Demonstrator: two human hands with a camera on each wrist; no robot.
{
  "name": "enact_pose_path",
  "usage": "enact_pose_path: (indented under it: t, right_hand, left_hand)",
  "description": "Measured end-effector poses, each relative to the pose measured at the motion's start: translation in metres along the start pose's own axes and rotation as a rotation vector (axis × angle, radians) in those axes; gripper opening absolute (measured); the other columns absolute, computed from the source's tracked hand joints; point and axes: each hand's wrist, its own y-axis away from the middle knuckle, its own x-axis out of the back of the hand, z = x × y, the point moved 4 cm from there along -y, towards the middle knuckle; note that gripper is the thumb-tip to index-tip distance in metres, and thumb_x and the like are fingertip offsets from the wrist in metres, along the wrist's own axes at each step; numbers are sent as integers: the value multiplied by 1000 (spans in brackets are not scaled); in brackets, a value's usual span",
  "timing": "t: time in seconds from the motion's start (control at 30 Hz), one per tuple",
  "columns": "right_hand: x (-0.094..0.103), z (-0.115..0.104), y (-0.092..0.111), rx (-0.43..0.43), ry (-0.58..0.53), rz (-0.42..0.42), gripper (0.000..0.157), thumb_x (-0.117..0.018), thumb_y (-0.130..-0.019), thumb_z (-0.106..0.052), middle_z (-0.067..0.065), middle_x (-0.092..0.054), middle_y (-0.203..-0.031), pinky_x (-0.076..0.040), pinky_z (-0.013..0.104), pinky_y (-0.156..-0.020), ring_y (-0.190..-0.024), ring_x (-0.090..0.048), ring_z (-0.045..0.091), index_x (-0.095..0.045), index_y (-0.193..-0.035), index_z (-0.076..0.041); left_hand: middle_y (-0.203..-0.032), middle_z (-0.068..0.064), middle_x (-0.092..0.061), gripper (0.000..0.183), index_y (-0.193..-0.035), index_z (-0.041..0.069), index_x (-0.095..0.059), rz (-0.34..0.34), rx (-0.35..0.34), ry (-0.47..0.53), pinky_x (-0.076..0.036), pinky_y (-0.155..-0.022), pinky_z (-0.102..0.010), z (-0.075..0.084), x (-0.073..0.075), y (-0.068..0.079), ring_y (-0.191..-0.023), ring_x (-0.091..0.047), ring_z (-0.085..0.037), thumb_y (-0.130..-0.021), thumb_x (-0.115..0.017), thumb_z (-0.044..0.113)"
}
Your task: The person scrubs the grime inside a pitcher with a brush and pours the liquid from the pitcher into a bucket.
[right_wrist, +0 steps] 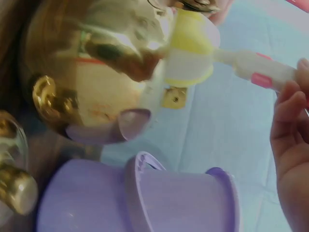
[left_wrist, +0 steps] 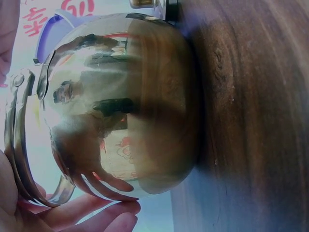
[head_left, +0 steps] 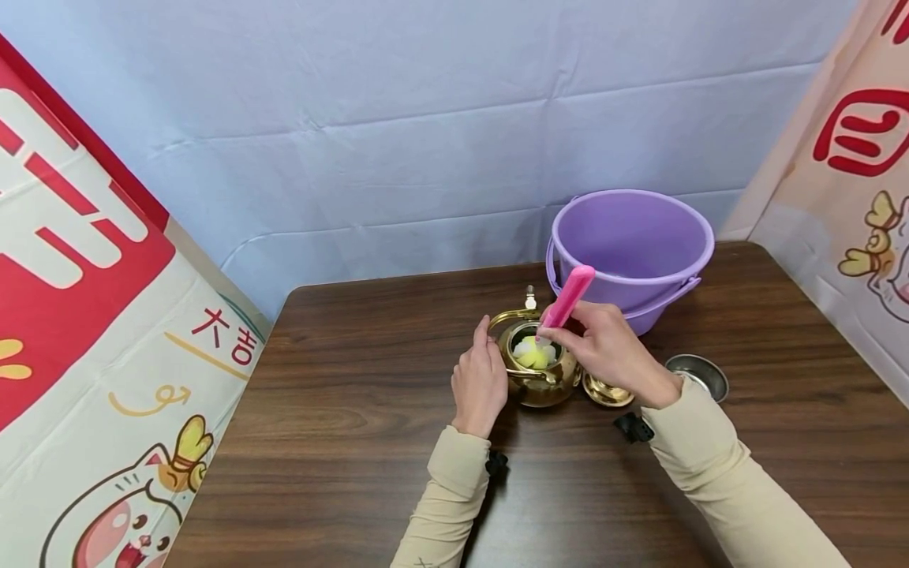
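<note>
A shiny gold metal kettle stands on the table with its mouth uncovered and its hooped handle tipped to the left side. My left hand holds the kettle at that side, fingertips against its wall and the handle within the grasp. Between thumb and fingers, my right hand pinches the pink handle of a sponge brush from above. The brush's yellow and white sponge head sits in the kettle's mouth, partly sticking out; its lower part is hidden inside.
Behind and right of the kettle stands a purple bucket. A gold lid lies close to the kettle's right side, and a small silver metal dish is farther right. A pale blue cloth hangs behind the wooden table.
</note>
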Motion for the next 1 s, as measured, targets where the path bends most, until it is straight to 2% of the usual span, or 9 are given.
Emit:
enact_pose_path:
  t: [0.13,0.3,0.47,0.73,0.87,1.0]
  right_hand:
    - [3,-2,0,52,30,-28,13,-75,-81,-11,-6,-72,-83,-49,24,-67,-73,-63,6,-70,-93,-14]
    - [6,-3,0,92,37,-25,15,-76,-80,-8,-7,-71,-82,-46,20,-64,-69,-59,3,-71,-93,-13]
    - [6,-6,0,148,52,-34,16,-77,-78,-6,-8,-69,-81,-47,21,-63,-68,-58,2,-69,-92,-12]
    - [1,-16,1,324,143,-30,23,-79,-73,-3,-4,-63,-80,-49,25,-66,-72,-59,8,-62,-87,-10]
    - [-2,-20,1,369,154,-31,23,-78,-74,-3,-5,-58,-79,-48,23,-66,-72,-56,7,-59,-85,-10]
    - [-5,-23,2,400,172,-33,21,-77,-75,-2,-6,-54,-77,-45,21,-63,-69,-51,6,-62,-87,-9]
  left_hand:
    - [-105,0,-73,41,-142,20,-49,-6,1,7,-32,-44,-28,0,-1,-1,-50,-52,-21,-103,-37,22]
    - [-105,-2,-73,41,-143,19,-48,-16,-9,15,-29,-42,-27,0,-1,0,-46,-44,-15,-104,-37,21]
    - [-104,-1,-73,40,-142,20,-48,-22,-4,5,-31,-42,-27,-1,-1,0,-49,-50,-18,-104,-37,21]
    - [-97,-1,-73,40,-141,21,-50,-21,2,-17,-34,-43,-30,-1,-1,-2,-55,-59,-25,-103,-39,21]
    - [-94,-2,-73,40,-141,23,-50,-18,3,-32,-35,-43,-32,-1,-1,-3,-56,-61,-28,-103,-39,22]
    - [-95,-2,-73,39,-140,23,-51,-20,-5,-37,-39,-45,-35,-2,-1,-3,-61,-64,-30,-102,-41,21]
